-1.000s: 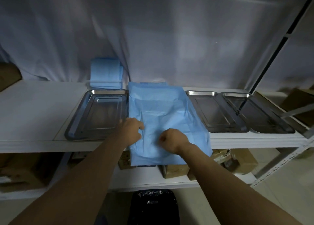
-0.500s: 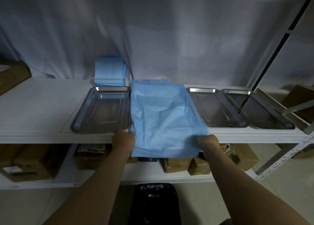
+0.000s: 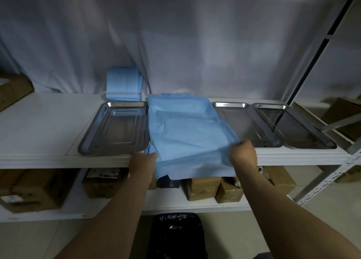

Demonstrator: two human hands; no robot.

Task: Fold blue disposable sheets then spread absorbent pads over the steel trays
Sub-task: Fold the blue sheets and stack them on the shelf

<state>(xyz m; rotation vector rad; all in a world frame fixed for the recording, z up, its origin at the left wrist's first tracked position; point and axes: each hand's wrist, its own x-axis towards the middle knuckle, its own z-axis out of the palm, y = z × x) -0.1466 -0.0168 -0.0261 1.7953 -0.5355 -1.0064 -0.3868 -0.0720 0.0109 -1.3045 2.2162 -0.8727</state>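
A blue disposable sheet [image 3: 185, 133] lies on the white shelf [image 3: 39, 122], its near edge hanging over the shelf front. My left hand [image 3: 144, 159] grips the sheet's near left corner. My right hand [image 3: 243, 153] pinches its near right edge, lifted slightly. A steel tray [image 3: 117, 129] sits left of the sheet. Two more steel trays [image 3: 248, 125] [image 3: 293, 129] sit side by side to its right. A stack of folded blue sheets [image 3: 124, 84] leans on the white backdrop behind the left tray.
Cardboard boxes [image 3: 203, 188] fill the lower shelf, and others [image 3: 11, 88] stand at both ends of the upper shelf. A black bin with a bag [image 3: 175, 237] stands on the floor below me. A white metal upright [image 3: 322, 53] frames the right side.
My hands moved from the middle of the sheet out to its near corners and took hold. The right hand has since raised its edge a little.
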